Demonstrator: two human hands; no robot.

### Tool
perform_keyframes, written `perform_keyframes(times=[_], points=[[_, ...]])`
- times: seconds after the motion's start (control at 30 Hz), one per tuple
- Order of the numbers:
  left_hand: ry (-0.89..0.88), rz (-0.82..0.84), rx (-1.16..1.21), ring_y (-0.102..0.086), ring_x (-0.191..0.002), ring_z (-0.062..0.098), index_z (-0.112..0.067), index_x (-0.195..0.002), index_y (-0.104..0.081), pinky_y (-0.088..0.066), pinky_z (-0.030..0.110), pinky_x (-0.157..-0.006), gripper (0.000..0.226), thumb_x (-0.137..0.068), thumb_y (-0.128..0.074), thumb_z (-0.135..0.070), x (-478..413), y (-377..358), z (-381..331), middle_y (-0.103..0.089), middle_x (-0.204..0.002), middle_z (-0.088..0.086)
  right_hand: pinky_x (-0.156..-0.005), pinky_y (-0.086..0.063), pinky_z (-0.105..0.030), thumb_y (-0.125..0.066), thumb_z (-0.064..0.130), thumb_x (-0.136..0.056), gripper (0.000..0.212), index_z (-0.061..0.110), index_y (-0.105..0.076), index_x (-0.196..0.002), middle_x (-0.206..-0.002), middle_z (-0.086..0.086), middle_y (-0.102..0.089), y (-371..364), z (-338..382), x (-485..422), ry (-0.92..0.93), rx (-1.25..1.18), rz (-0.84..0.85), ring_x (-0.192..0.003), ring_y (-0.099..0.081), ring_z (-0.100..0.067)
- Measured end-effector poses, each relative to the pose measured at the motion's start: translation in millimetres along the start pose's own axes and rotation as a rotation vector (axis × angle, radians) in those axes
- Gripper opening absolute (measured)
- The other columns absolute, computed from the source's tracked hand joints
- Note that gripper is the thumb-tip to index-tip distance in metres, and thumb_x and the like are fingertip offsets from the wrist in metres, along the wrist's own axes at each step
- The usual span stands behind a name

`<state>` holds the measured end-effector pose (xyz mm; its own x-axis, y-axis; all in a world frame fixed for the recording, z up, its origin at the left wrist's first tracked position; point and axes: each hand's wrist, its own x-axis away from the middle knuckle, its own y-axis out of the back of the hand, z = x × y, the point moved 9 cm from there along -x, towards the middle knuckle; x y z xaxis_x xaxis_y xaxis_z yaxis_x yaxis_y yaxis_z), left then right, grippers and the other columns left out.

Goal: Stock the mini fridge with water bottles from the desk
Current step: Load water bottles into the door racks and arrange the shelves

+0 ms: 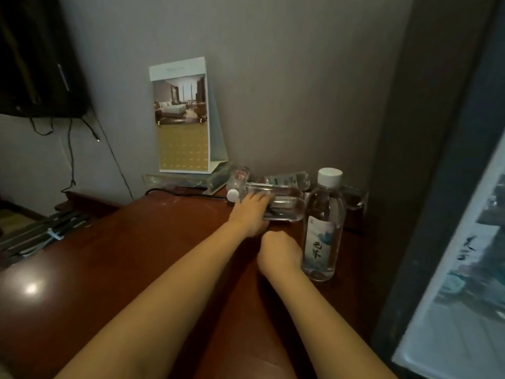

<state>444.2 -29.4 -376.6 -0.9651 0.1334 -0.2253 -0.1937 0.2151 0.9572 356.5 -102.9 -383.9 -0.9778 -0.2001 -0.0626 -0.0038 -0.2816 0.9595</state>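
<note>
We find left hand [252, 212] gripping lying bottle [287, 209]; at its five o'clock, right hand [278, 253] touches standing bottle [323, 228], grip unclear.

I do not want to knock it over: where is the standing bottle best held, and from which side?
Grip the labelled middle of the standing bottle, coming from its left across the desk. It stands upright, its body is round and straight there, and lying bottles crowd behind it.

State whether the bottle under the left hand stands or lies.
Lies: the bottle runs sideways on the desk, cap pointing left.
</note>
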Motion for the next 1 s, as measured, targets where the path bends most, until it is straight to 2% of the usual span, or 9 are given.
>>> perform_keyframes(times=[0.13, 0.3, 0.4, 0.5, 0.57, 0.67, 0.77, 0.9, 1.0], points=[[0.018, -0.066, -0.067, -0.032, -0.133, 0.027, -0.025, -0.141, -0.031, -0.026, 0.049, -0.11, 0.075, -0.078, -0.066, -0.044, -18, -5, 5, -0.039, -0.143, 0.004, -0.095, -0.043, -0.037, -0.041, 0.006, -0.095, 0.03, 0.006, -0.058, -0.12, -0.124, -0.014, -0.058, -1, 4, 0, 0.012, 0.03, 0.005, -0.115, -0.055, -0.029], [0.0, -0.03, 0.026, -0.053, -0.112, 0.028, -0.015, -0.123, -0.049, -0.043, 0.038, -0.092, 0.072, -0.07, -0.069, -0.059, -14, 5, 16, -0.057, -0.125, 0.008, -0.097, -0.041, -0.038, -0.038, 0.004, -0.095, 0.031, 0.006, -0.057, -0.12, -0.125, -0.014, -0.058, 2, 9, 1, 0.026, 0.04, 0.001, -0.118, -0.053, -0.031], [0.09, 0.091, 0.166, -0.055, -0.11, 0.027, -0.013, -0.127, -0.046, -0.042, 0.031, -0.085, 0.074, -0.074, -0.062, -0.062, 5, 10, 32, -0.057, -0.124, 0.005, -0.098, -0.041, -0.037, -0.04, 0.006, -0.094, 0.031, 0.007, -0.059, -0.119, -0.125, -0.012, -0.059, 2, 10, 6, 0.029, 0.049, -0.004, -0.117, -0.054, -0.029], [0.177, 0.145, 0.186, -0.058, -0.101, 0.025, -0.018, -0.108, -0.055, -0.043, 0.033, -0.079, 0.059, -0.077, -0.052, -0.068, 26, 13, 52, -0.061, -0.111, 0.003, -0.1, -0.04, -0.038, -0.04, 0.006, -0.093, 0.033, 0.007, -0.059, -0.12, -0.126, -0.013, -0.058, -3, 11, 14, 0.032, 0.077, 0.006, -0.118, -0.053, -0.03], [0.207, 0.152, 0.184, -0.059, -0.095, 0.024, -0.016, -0.1, -0.06, -0.044, 0.037, -0.079, 0.059, -0.081, -0.045, -0.069, 39, 16, 61, -0.064, -0.105, 0.005, -0.1, -0.04, -0.037, -0.038, 0.005, -0.093, 0.034, 0.005, -0.058, -0.121, -0.127, -0.014, -0.057, -7, 11, 19, 0.03, 0.096, 0.016, -0.119, -0.052, -0.03], [0.226, 0.154, 0.188, -0.059, -0.094, 0.025, -0.013, -0.102, -0.063, -0.045, 0.039, -0.083, 0.06, -0.086, -0.039, -0.065, 60, 22, 62, -0.064, -0.104, 0.006, -0.101, -0.038, -0.036, -0.036, 0.004, -0.093, 0.037, 0.003, -0.054, -0.125, -0.131, -0.016, -0.053, -11, 8, 23, 0.018, 0.108, 0.039, -0.122, -0.049, -0.03], [0.226, 0.156, 0.178, -0.059, -0.094, 0.025, -0.014, -0.1, -0.064, -0.045, 0.036, -0.081, 0.056, -0.088, -0.038, -0.063, 76, 26, 59, -0.065, -0.104, 0.007, -0.103, -0.036, -0.035, -0.035, 0.005, -0.093, 0.039, 0.005, -0.052, -0.128, -0.134, -0.014, -0.051, -10, 4, 24, 0.0, 0.067, 0.076, -0.124, -0.048, -0.029], [0.25, 0.166, 0.188, -0.06, -0.094, 0.022, -0.014, -0.108, -0.063, -0.045, 0.035, -0.078, 0.057, -0.09, -0.037, -0.061, 99, 29, 58, -0.065, -0.105, 0.005, -0.112, -0.025, -0.038, -0.036, 0.007, -0.091, 0.043, 0.006, -0.046, -0.133, -0.139, -0.013, -0.046, -12, 1, 29, -0.013, 0.021, 0.153, -0.129, -0.042, -0.028], [0.24, 0.14, 0.15, -0.058, -0.096, 0.02, -0.017, -0.114, -0.059, -0.041, 0.032, -0.074, 0.056, -0.089, -0.036, -0.062, 110, 31, 57, -0.064, -0.111, 0.003, -0.112, -0.025, -0.038, -0.037, 0.009, -0.091, 0.044, 0.005, -0.044, -0.134, -0.14, -0.015, -0.043, -11, 1, 36, -0.018, 0.033, 0.148, -0.129, -0.04, -0.029]])
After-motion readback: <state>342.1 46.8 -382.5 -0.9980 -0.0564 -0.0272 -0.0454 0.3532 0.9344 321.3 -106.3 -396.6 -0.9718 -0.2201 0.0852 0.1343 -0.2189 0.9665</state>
